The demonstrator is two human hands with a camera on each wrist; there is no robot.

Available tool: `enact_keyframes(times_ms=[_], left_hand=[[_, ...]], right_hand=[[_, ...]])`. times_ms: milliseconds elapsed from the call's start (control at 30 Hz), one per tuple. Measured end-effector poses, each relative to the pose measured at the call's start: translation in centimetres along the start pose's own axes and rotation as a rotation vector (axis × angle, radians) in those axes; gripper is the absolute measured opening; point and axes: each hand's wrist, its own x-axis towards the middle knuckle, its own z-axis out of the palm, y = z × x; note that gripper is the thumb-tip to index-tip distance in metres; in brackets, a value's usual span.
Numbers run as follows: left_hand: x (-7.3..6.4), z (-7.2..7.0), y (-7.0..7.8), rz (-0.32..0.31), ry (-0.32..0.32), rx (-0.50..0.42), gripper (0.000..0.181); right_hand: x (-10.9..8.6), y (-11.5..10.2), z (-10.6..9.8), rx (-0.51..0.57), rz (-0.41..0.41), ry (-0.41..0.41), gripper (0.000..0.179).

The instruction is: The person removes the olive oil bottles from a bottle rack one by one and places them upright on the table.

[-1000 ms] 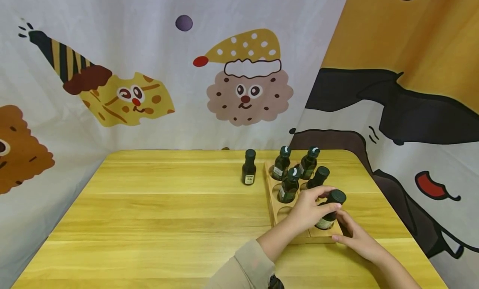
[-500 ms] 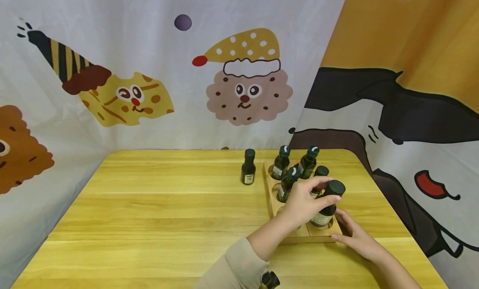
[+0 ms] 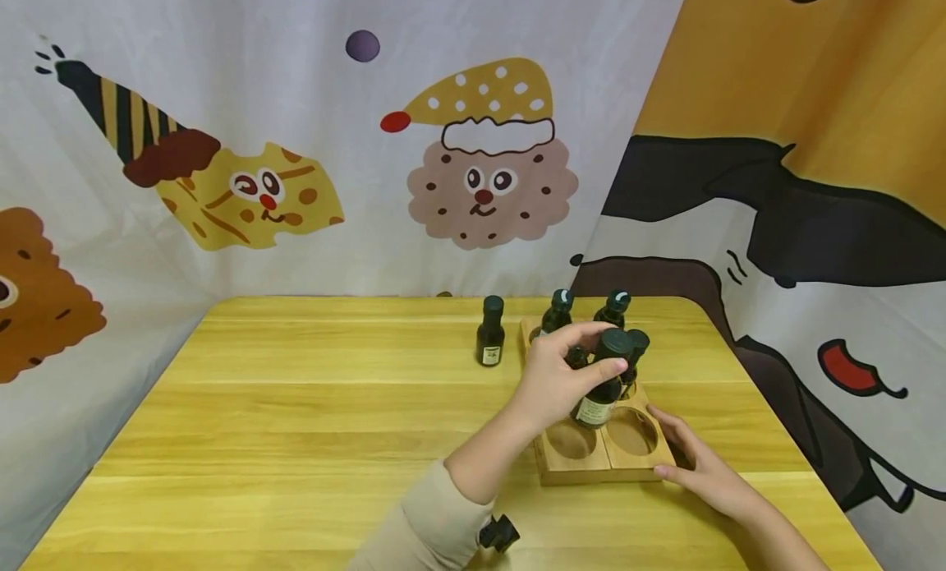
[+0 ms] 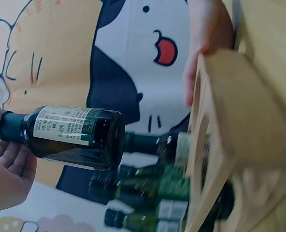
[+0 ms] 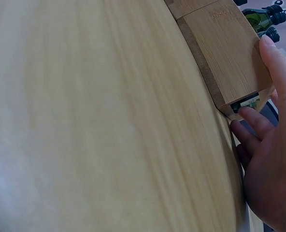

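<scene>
My left hand pinches a dark glass bottle by its green cap and neck. The bottle hangs upright above the front part of a wooden bottle rack, near the boundary between its two round front holes. A pale label with print shows on that bottle in the left wrist view. My right hand holds the rack's front right corner, thumb on one face and fingers on the other. Several green-capped bottles stand in the rack behind, including one at the back left; my left hand partly hides them.
Left of the rack, a small dark bottle stands upright on the wooden table. Behind the table hangs a curtain printed with cartoon figures.
My left hand has lifted the bottle out of the rack's front right hole and carried it up and to the left. My right hand has stayed at the corner.
</scene>
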Motion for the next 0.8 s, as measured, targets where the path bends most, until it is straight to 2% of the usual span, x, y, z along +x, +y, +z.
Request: enact_keyframes(times_ms=[233,367,667,800], left_hand=[[0.1,-3.7,0.5,-0.019,0.077,-0.028,0.035],[0.0,-5.8,0.3,-0.019,0.118,0.004,0.036],[-1.0,-9.8,-0.7,-0.096,0.187,0.078,0.035],[-1.2,-11.4,-1.2,-0.1,0.213,0.124,0.034]], right_hand=[[0.0,0.0,-0.1,-0.005,0.011,-0.008,0.074],[0.1,0.1,-0.1,-0.009,0.008,-0.011,0.075],[0.1,0.2,0.0,-0.003,-0.003,-0.01,0.075],[0.0,0.3,0.0,0.002,0.0,-0.01,0.075]])
